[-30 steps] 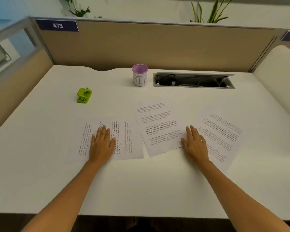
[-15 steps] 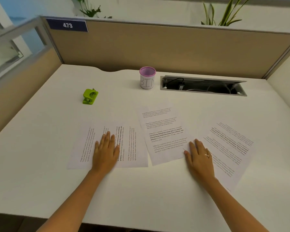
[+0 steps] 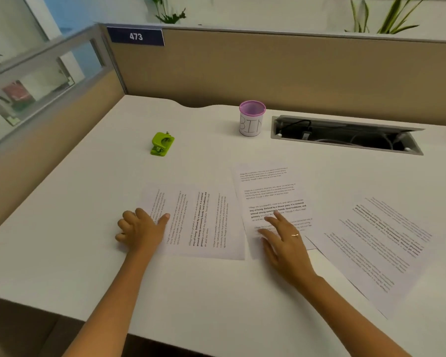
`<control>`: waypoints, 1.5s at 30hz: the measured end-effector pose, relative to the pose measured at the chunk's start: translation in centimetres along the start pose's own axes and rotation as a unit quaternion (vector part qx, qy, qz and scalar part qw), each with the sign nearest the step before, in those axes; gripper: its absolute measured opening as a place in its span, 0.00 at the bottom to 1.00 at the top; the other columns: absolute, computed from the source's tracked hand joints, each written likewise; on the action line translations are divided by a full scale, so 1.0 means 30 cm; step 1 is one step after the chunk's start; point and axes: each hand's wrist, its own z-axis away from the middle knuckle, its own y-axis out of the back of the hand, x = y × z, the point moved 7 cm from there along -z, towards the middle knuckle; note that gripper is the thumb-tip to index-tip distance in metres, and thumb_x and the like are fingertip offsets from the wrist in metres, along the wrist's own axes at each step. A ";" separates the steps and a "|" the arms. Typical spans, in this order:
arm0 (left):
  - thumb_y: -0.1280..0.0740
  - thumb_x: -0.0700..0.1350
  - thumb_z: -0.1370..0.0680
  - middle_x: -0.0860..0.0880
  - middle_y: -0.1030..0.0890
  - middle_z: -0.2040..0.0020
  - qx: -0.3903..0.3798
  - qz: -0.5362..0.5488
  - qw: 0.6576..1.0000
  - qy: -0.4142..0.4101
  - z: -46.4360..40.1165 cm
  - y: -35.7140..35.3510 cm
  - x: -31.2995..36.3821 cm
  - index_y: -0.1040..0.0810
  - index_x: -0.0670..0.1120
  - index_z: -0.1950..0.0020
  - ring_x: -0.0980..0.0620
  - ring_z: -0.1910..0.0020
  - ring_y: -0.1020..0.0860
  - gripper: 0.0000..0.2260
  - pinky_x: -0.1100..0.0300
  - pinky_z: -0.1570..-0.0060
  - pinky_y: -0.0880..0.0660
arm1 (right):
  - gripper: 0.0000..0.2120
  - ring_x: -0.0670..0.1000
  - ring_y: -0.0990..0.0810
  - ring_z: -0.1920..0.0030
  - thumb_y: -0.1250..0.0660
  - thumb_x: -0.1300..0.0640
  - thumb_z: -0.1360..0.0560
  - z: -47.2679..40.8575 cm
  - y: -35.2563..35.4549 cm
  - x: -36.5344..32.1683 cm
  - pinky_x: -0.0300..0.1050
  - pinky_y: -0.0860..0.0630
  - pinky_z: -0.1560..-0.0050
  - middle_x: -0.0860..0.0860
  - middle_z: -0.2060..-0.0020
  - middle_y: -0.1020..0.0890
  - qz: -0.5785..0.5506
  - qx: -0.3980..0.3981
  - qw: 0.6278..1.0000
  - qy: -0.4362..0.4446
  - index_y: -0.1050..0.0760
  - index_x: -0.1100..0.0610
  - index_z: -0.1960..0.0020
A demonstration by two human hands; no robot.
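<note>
Three printed sheets lie on the white desk (image 3: 191,292). My left hand (image 3: 142,230) is at the left edge of the left sheet (image 3: 204,222), fingers curled at that edge and thumb on top, pinching it. My right hand (image 3: 286,240), wearing a ring, rests with straight, spread fingers on the lower part of the middle sheet (image 3: 268,186). The right sheet (image 3: 379,240) lies at an angle, untouched, with one corner reaching the desk's front edge.
A green hole punch (image 3: 162,144) sits behind the left sheet. A white cup with a purple rim marked BIN (image 3: 251,119) stands at the back. To its right is an open cable tray (image 3: 345,135). Beige partitions (image 3: 268,70) wall the desk at the back and left.
My left hand slid from the middle of the left sheet to its left edge and curled its fingers. My right hand moved from between two sheets up onto the middle sheet.
</note>
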 end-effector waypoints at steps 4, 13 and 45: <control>0.30 0.65 0.33 0.37 0.34 0.37 -0.032 0.025 0.998 0.039 -0.042 0.017 -0.010 0.40 0.39 0.33 0.38 0.39 0.34 0.41 0.43 0.43 0.31 | 0.10 0.63 0.25 0.36 0.32 0.58 0.27 -0.081 -0.081 -0.153 0.56 0.25 0.39 0.60 0.41 0.20 -0.006 -0.069 0.994 0.090 0.20 0.60 0.47; 0.27 0.59 0.33 0.38 0.26 0.40 -0.105 0.082 0.990 0.053 -0.149 0.042 -0.040 0.33 0.40 0.40 0.37 0.40 0.30 0.32 0.43 0.42 0.32 | 0.09 0.57 0.20 0.43 0.32 0.57 0.26 -0.105 -0.150 -0.204 0.48 0.21 0.47 0.56 0.44 0.18 -0.027 -0.088 0.993 0.077 0.19 0.58 0.48; 0.35 0.44 0.22 0.48 0.17 0.58 0.040 0.320 0.890 -0.323 -0.299 0.471 0.169 0.19 0.46 0.52 0.53 0.65 0.23 0.06 0.66 0.67 0.29 | 0.23 0.55 0.23 0.38 0.30 0.57 0.27 -0.289 -0.074 -0.307 0.49 0.26 0.39 0.55 0.37 0.22 -0.032 0.019 0.996 -0.086 0.28 0.58 0.34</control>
